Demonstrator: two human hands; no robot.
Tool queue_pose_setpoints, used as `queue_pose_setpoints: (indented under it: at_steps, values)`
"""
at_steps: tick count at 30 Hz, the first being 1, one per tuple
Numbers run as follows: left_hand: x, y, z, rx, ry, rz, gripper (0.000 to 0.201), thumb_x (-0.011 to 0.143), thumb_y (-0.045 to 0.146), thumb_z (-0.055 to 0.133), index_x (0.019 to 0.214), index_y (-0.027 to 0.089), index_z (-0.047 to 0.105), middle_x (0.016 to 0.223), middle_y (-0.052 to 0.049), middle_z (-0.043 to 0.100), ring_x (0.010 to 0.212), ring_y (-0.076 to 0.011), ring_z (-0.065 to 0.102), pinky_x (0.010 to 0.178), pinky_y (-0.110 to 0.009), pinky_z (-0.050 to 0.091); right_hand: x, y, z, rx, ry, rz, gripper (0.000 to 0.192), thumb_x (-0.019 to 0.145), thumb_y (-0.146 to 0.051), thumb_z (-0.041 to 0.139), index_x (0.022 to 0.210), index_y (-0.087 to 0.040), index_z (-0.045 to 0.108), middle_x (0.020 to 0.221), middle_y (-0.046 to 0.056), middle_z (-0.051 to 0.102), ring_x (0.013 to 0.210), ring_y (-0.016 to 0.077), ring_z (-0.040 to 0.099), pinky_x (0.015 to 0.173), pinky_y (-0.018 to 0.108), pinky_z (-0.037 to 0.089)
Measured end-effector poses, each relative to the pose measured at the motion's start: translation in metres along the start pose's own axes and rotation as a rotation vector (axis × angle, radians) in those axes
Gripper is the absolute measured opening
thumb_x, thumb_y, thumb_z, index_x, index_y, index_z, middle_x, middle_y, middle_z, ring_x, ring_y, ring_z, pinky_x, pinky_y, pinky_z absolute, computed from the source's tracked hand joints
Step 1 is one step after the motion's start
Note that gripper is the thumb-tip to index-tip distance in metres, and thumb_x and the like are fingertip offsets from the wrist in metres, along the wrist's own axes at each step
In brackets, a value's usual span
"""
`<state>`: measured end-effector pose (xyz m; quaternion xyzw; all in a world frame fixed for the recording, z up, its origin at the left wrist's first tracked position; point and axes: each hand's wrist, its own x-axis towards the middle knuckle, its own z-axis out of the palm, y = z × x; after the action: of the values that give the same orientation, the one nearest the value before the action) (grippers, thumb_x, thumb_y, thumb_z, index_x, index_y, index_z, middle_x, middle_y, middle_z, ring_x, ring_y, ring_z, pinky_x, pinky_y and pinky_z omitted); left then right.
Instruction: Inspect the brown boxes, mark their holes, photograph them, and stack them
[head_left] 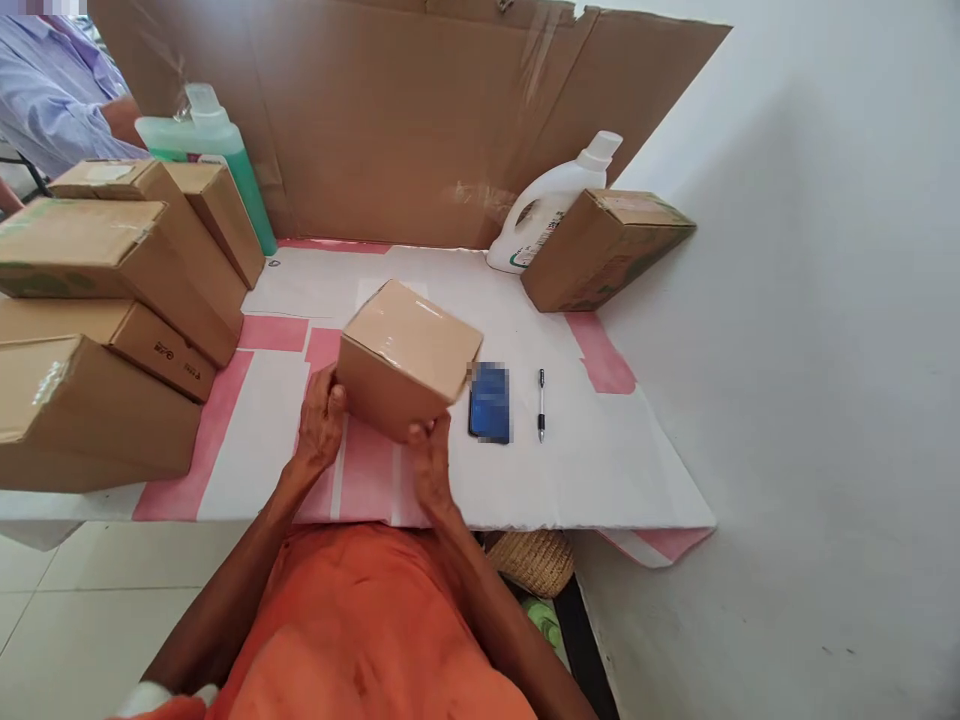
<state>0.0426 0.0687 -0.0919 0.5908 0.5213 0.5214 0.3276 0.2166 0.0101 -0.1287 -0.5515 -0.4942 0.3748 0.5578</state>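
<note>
— What have the hands got?

— A small cardboard box (405, 355), taped shut, held up over the middle of the white and pink table cover (600, 470). The left hand (321, 420) is closed on its near left edge, thumb up on the front face. The right hand (431, 465) cups the bottom near corner, fingers curled under it.

— Which way does it point?

— It is tilted, with its glossy top face leaning toward the camera and to the right. Its long axis runs from near left to far right, and one corner points down toward the right hand.

— What sits around it?

— Just to the right lie a dark phone (490, 403) and a pen (541, 405), both flat, the pen pointing straight away from the person. Farther back on the right, a bigger brown box (604, 250) leans against a white jug (551, 205). On the left is a stack of boxes (105, 300) with a green bottle (214, 150) behind it. A cardboard screen (420, 110) stands across the back.

— Anything you cannot make out?

— The underside of the held box and the fingers beneath it are hidden. The phone's screen is blurred. The stack runs off the left edge, so its count is unclear. Another person's sleeve (52, 90) shows in the top left corner, the rest cut off. A woven basket (534, 560) under the table is mostly covered by the table edge.
</note>
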Motion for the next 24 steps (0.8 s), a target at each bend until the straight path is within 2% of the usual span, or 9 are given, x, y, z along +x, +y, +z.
queue_pose_setpoints:
  at_steps: [3, 6, 10, 13, 15, 17, 19, 21, 24]
  values:
    - [-0.041, 0.002, -0.004, -0.003, -0.141, 0.026, 0.081, 0.099, 0.084, 0.042, 0.145, 0.021, 0.061, 0.127, -0.015, 0.069, 0.11, -0.0275, 0.069, 0.097, -0.046, 0.057, 0.021, -0.005, -0.028, 0.109, 0.099, 0.047, 0.077, 0.106, -0.073, 0.044, 0.166, -0.026, 0.043, 0.169, 0.013, 0.047, 0.161, 0.0298, 0.037, 0.136, 0.055, 0.022]
    - [-0.054, -0.007, -0.007, -0.024, -0.218, -0.025, 0.079, 0.102, 0.08, 0.041, 0.152, 0.02, 0.054, 0.124, -0.014, 0.07, 0.103, -0.0258, 0.072, 0.095, -0.046, 0.059, 0.025, -0.006, -0.044, 0.168, 0.14, 0.05, 0.076, 0.104, -0.075, 0.044, 0.165, -0.03, 0.045, 0.174, 0.009, 0.043, 0.164, 0.0263, 0.032, 0.137, 0.052, 0.017]
    - [-0.02, -0.02, -0.001, 0.005, -0.095, -0.098, 0.081, 0.103, 0.078, 0.043, 0.16, 0.021, 0.043, 0.15, -0.021, 0.057, 0.131, -0.0319, 0.063, 0.112, -0.055, 0.051, 0.013, -0.002, -0.044, 0.153, 0.114, 0.065, 0.076, 0.103, -0.075, 0.047, 0.163, -0.028, 0.046, 0.171, 0.011, 0.045, 0.16, 0.0276, 0.038, 0.134, 0.053, 0.025]
    - [0.01, -0.02, 0.011, 0.0, -0.171, -0.079, 0.083, 0.102, 0.08, 0.041, 0.16, 0.022, 0.045, 0.161, -0.021, 0.051, 0.145, -0.0336, 0.055, 0.12, -0.053, 0.045, 0.006, 0.001, -0.038, 0.056, 0.144, 0.087, 0.075, 0.101, -0.076, 0.05, 0.156, -0.024, 0.052, 0.162, 0.015, 0.053, 0.153, 0.0302, 0.045, 0.129, 0.053, 0.031]
    - [0.017, -0.016, 0.019, -0.003, -0.258, -0.07, 0.076, 0.104, 0.079, 0.034, 0.15, 0.022, 0.057, 0.151, -0.017, 0.062, 0.138, -0.0315, 0.06, 0.117, -0.049, 0.048, 0.006, 0.002, -0.037, 0.021, 0.172, 0.095, 0.071, 0.101, -0.077, 0.049, 0.147, -0.024, 0.056, 0.149, 0.016, 0.062, 0.141, 0.0307, 0.054, 0.122, 0.052, 0.039]
    - [0.013, -0.009, 0.023, 0.011, -0.32, -0.077, 0.071, 0.106, 0.076, 0.032, 0.137, 0.022, 0.066, 0.13, -0.013, 0.074, 0.119, -0.0288, 0.068, 0.106, -0.045, 0.053, 0.011, 0.002, -0.041, -0.002, 0.203, 0.102, 0.066, 0.1, -0.08, 0.047, 0.132, -0.024, 0.061, 0.129, 0.013, 0.069, 0.121, 0.0299, 0.061, 0.108, 0.049, 0.048]
    - [0.003, -0.002, 0.021, 0.037, -0.336, -0.086, 0.07, 0.106, 0.077, 0.034, 0.124, 0.02, 0.071, 0.11, -0.01, 0.075, 0.1, -0.0264, 0.068, 0.093, -0.041, 0.055, 0.017, -0.001, -0.049, -0.042, 0.223, 0.112, 0.063, 0.098, -0.084, 0.045, 0.109, -0.024, 0.062, 0.105, 0.008, 0.068, 0.1, 0.0274, 0.06, 0.093, 0.044, 0.049]
    - [-0.01, 0.007, 0.014, 0.061, -0.325, -0.086, 0.07, 0.105, 0.078, 0.036, 0.116, 0.019, 0.073, 0.101, -0.008, 0.073, 0.092, -0.0247, 0.064, 0.086, -0.038, 0.053, 0.022, -0.005, -0.058, -0.086, 0.202, 0.122, 0.063, 0.097, -0.086, 0.044, 0.089, -0.025, 0.058, 0.088, 0.003, 0.062, 0.085, 0.0238, 0.053, 0.082, 0.04, 0.045]
    - [-0.028, 0.022, 0.002, 0.082, -0.276, -0.088, 0.069, 0.106, 0.075, 0.038, 0.134, 0.019, 0.068, 0.105, -0.008, 0.071, 0.092, -0.0225, 0.063, 0.084, -0.035, 0.051, 0.027, -0.015, -0.068, -0.092, 0.104, 0.14, 0.064, 0.099, -0.085, 0.043, 0.079, -0.025, 0.054, 0.08, 0.001, 0.057, 0.079, 0.0217, 0.047, 0.074, 0.036, 0.04]
